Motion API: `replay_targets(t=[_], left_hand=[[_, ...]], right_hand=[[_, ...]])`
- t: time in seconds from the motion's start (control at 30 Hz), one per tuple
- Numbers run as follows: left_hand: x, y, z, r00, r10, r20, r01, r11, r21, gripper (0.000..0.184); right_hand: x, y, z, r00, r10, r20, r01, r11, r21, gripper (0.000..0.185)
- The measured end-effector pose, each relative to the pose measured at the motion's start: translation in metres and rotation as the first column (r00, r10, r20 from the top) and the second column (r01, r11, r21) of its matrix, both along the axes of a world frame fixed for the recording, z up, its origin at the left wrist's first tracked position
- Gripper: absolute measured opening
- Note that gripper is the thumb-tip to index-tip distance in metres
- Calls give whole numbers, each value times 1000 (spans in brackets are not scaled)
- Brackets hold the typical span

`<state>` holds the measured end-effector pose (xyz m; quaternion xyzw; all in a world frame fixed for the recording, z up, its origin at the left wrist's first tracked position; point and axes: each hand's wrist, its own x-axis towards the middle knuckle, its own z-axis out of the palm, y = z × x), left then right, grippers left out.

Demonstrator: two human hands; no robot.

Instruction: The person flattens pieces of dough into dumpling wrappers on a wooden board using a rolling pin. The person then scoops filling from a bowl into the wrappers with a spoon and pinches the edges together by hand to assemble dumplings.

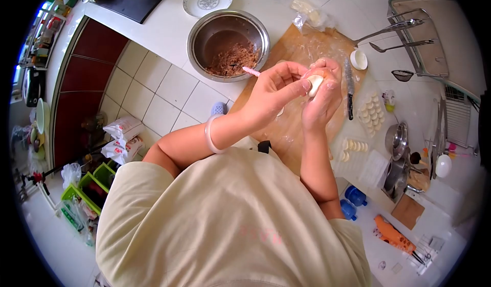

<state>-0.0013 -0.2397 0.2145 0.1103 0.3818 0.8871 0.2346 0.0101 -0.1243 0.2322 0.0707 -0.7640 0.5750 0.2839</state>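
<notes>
So the fingers of both hands are closed in a pinch: left hand (280, 88) and right hand (323, 95) share one little dumpling (315, 85). It sits right between them, touching both, so neither hand is nearer. Its long axis looks to run mostly away from the body, far end leaning a bit right. A pink handle (251, 71) pokes out just beside the left hand; can't tell if it's gripped.

Below is the floury board (289, 133), with a knife (350, 90) near its right edge. Metal bowl (192, 41) of meat filling (234, 58) off to the left, rows of finished-looking dumplings (372, 114) to the right.

Writing-wise, not much luck: the shirt (220, 205) has faint pink letters and the sacks (123, 151) have red print, but I can't read either.
</notes>
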Motion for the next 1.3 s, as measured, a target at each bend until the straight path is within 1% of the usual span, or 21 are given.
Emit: replay_targets(t=[0.03,0.1,0.13,0.2,0.23,0.3,0.37,0.43,0.47,0.5,0.53,0.57,0.63,0.67,0.73,0.83,0.97,1.07,1.13,1.17,1.3], left_hand=[[1,0,4,998,4,58,-8,997,71,20],[1,0,4,996,-12,85,5,996,86,19],[2,0,4,993,-30,116,19,995,100,17],[2,-1,-1,993,-77,95,64,989,131,19],[2,-2,-3,990,-119,77,105,981,160,21],[5,-3,-5,981,-169,100,146,968,202,17],[8,-1,-7,968,-220,121,186,952,243,14],[11,4,-10,964,-203,173,148,946,288,15],[11,5,-9,963,-210,171,155,945,288,15],[12,6,-5,975,-150,162,104,959,263,15],[12,6,-3,985,-88,151,50,970,238,14],[11,7,-1,985,-90,149,53,970,239,14],[11,10,1,997,77,9,-77,982,170,13],[12,11,0,998,69,9,-69,983,168,13],[13,14,-2,991,101,-92,-90,990,112,13],[14,17,-3,978,120,-172,-109,992,70,13],[18,22,-4,978,103,-181,-93,994,60,12],[20,23,-4,973,71,-222,-68,997,21,13],[21,27,-6,957,45,-288,-49,999,-6,15],[21,29,-7,958,38,-285,-42,999,-5,15],[23,35,-11,967,-1,-256,-1,1000,-7,15]], right_hand=[[1,2,0,1000,-1,-3,1,1000,1,59],[4,5,1,999,-2,-53,9,992,124,50],[4,6,3,998,-7,-55,13,992,124,50],[5,8,11,992,-31,-125,67,951,301,46],[5,11,12,992,-37,-125,74,951,301,46],[5,18,13,992,60,-112,-13,924,382,53],[6,18,20,995,59,-82,-23,922,386,57],[9,17,26,997,59,-54,-33,920,390,62],[14,14,30,998,-20,-60,39,937,346,58],[19,14,32,993,-96,-61,110,947,301,54],[28,18,29,993,-98,-63,113,947,302,54],[38,25,21,990,-126,-56,137,949,285,45],[48,26,18,990,-136,-47,143,964,222,24],[49,24,17,988,-145,-46,151,964,220,24],[51,23,14,977,-181,-111,201,955,218,17],[53,26,9,968,-226,-108,242,956,166,14],[64,37,8,967,-253,-25,254,950,180,14],[68,46,28,955,-298,-8,290,923,251,17],[67,51,41,974,-214,-75,224,863,453,20],[66,52,43,979,-187,-84,204,845,495,22],[68,56,41,980,-189,-68,194,807,558,19]])
